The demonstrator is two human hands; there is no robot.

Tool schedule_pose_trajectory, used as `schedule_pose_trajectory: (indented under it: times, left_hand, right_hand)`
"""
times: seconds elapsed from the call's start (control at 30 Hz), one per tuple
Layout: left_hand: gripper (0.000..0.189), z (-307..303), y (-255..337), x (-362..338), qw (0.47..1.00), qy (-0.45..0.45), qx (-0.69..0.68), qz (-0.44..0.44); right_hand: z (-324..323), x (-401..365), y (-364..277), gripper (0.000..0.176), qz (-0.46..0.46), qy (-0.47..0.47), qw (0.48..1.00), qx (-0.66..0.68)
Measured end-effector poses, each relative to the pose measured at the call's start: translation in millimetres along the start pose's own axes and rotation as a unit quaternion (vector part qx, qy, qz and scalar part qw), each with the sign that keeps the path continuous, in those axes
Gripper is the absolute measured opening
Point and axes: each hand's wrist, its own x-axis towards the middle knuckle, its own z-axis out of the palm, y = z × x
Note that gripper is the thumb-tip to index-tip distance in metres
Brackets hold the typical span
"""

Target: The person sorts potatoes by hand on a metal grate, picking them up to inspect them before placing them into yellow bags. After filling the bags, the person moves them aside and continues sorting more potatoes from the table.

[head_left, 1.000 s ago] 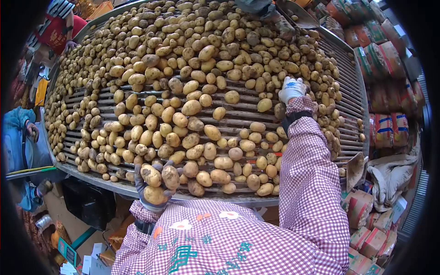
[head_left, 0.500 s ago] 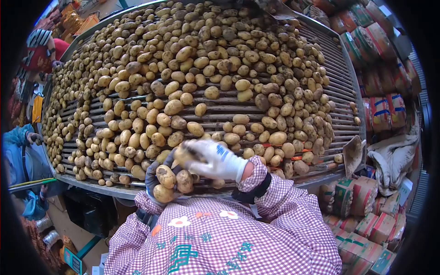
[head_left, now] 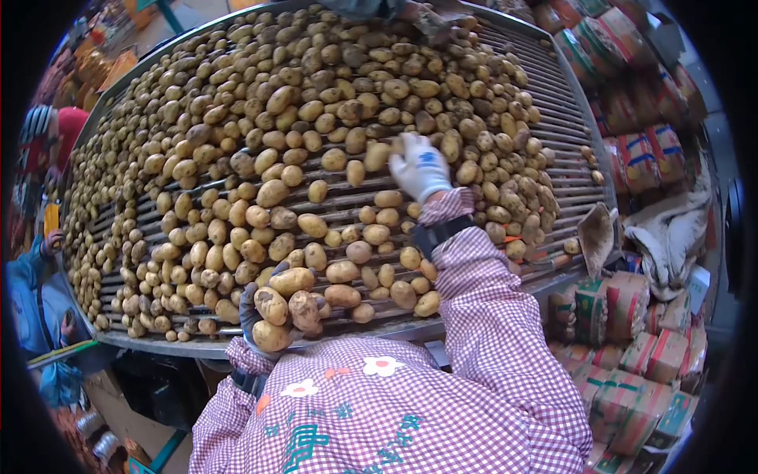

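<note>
My left hand (head_left: 249, 312), in a dark grey glove, cradles several potatoes (head_left: 272, 306) against my front at the near edge of the slatted sorting table. Its fingers are mostly hidden behind them. My right hand (head_left: 420, 169), in a white glove with a blue mark, stretches out over the middle of the table. The fingers reach forward among the loose potatoes, beside a yellowish potato (head_left: 378, 156); the fingertips are blurred, and I see nothing gripped in them. Many potatoes, some dirt-stained, cover the slats (head_left: 347, 189).
A scoop-like tool (head_left: 596, 237) rests at the table's right edge. Packed sacks (head_left: 616, 308) are stacked along the right. Co-workers stand at the left, one in a blue sleeve (head_left: 31, 265), another in red (head_left: 69, 126). A gloved co-worker's hand (head_left: 430, 22) reaches in at the far edge.
My right hand has moved from beside the left hand forward and right over the table. Another potato now lies atop those in my left hand. A co-worker's arm has appeared at the far edge.
</note>
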Motion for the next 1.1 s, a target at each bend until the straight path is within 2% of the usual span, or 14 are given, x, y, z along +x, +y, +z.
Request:
schedule_pose_trajectory:
  times: [0.07, 0.13, 0.2, 0.23, 0.27, 0.33, 0.47, 0.53, 0.57, 0.63, 0.73, 0.93, 1.07, 1.1]
  left_hand:
    - [0.072, 0, -3, 4, 0.995, 0.043, 0.092, 0.017]
    - [0.069, -1, -6, 8, 0.998, 0.013, 0.065, -0.017]
    - [0.071, -36, -3, 8, 0.997, 0.037, 0.048, -0.043]
    - [0.070, -46, -2, 6, 0.995, -0.004, -0.073, -0.067]
    - [0.066, -42, -6, 6, 0.994, 0.037, -0.093, -0.046]
    - [0.068, -33, -12, 2, 0.996, 0.006, 0.054, -0.068]
    - [0.073, -23, -18, 3, 0.992, 0.077, 0.080, -0.060]
    - [0.078, -36, -11, 2, 0.988, -0.049, 0.001, -0.144]
    - [0.079, -1, -20, 1, 0.994, -0.050, 0.030, -0.092]
    - [0.081, 1, -13, -2, 0.997, -0.018, 0.062, -0.052]
    - [0.081, -8, -10, -5, 0.995, 0.010, 0.099, -0.013]
    - [0.082, -12, -15, -18, 0.997, 0.019, 0.076, 0.004]
    - [0.082, -12, -17, -21, 0.998, 0.015, 0.060, 0.022]
    - [0.082, -12, -18, -20, 0.998, 0.014, 0.054, 0.029]
  right_hand:
    - [-22, -27, -52, 0.028, -0.076, -0.007, 0.975, 0.211]
    - [-27, -74, -98, 0.016, -0.173, -0.006, 0.890, 0.422]
    - [-27, -108, -123, 0.045, -0.274, -0.159, 0.859, 0.402]
    - [-20, -134, -135, 0.047, -0.284, -0.140, 0.866, 0.387]
    - [-14, -155, -143, 0.049, -0.293, -0.122, 0.872, 0.372]
    - [-13, -166, -141, 0.050, -0.284, -0.135, 0.867, 0.386]
    - [-28, -171, -131, 0.055, -0.310, -0.151, 0.871, 0.351]
    - [-35, -155, -110, 0.053, -0.275, -0.187, 0.852, 0.403]
    - [-58, -146, -91, 0.045, -0.289, -0.137, 0.876, 0.360]
    - [-50, -139, -37, 0.038, -0.164, -0.015, 0.967, 0.196]
    - [-69, -139, 29, 0.056, 0.034, -0.180, 0.972, -0.149]
    - [-72, -111, 50, 0.057, 0.042, -0.271, 0.955, -0.111]
    - [-62, -113, 62, 0.053, 0.035, -0.237, 0.965, -0.105]
    - [-57, -117, 80, 0.051, -0.006, -0.185, 0.983, -0.017]
